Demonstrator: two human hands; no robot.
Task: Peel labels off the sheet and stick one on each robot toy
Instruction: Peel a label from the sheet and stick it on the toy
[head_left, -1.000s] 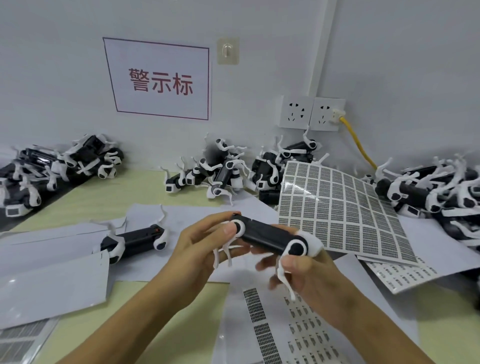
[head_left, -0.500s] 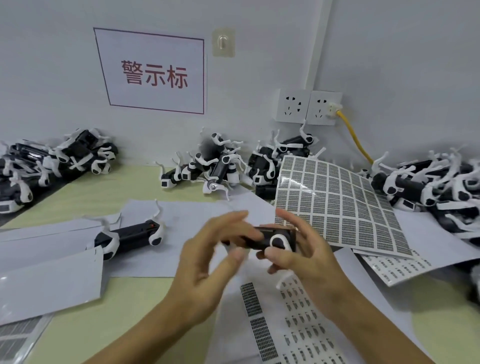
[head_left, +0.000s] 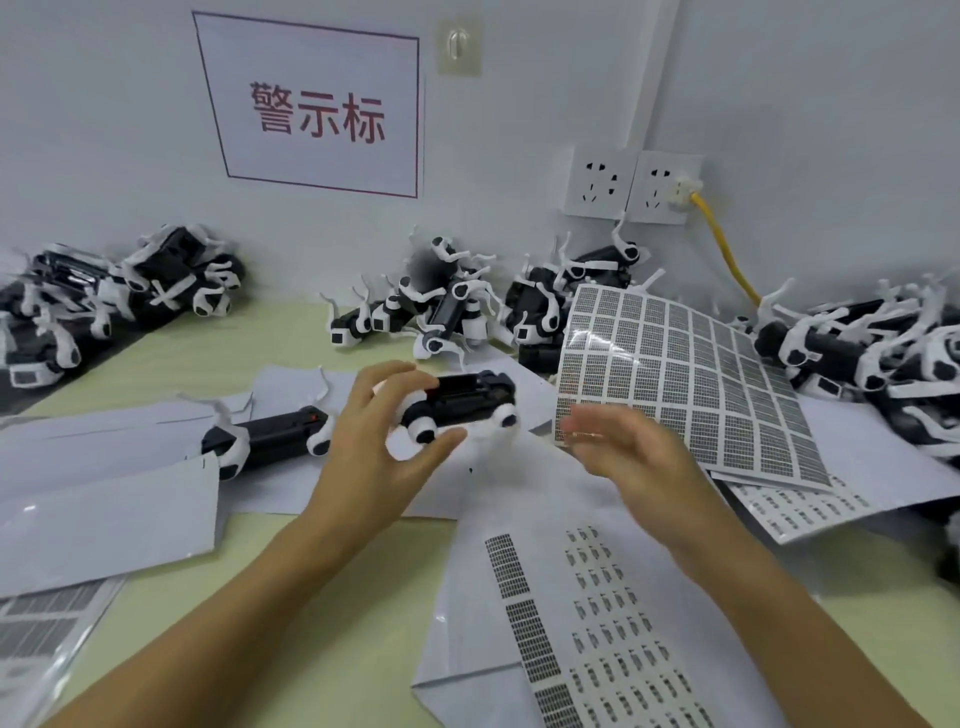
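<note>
Left hand (head_left: 382, 444), at mid-frame, holds a black toy robot with white wheel-like joints (head_left: 460, 405) between thumb below and fingers curled over its left end, raised just above the papers. Right hand (head_left: 628, 449), just right of the toy and apart from it, is motion-blurred with fingers loosely spread and holding nothing that can be made out; it lies in front of the lower left corner of a glossy sheet of small grey printed labels (head_left: 680, 379), which slopes up toward the upper right. A second black-and-white toy robot (head_left: 270, 439) lies on white paper just left of the left hand. At lower centre a white backing sheet with columns of remaining labels (head_left: 587, 618) lies on the pale green bench (head_left: 218, 353). More black-and-white toy robots are heaped at the far left (head_left: 119, 296), at the middle against the wall (head_left: 447, 312) and at the far right (head_left: 872, 353). On the wall in the upper left hangs a white sign with red characters (head_left: 317, 109); right of it are white wall sockets (head_left: 631, 184) with a yellow cable (head_left: 724, 249) plugged in
</note>
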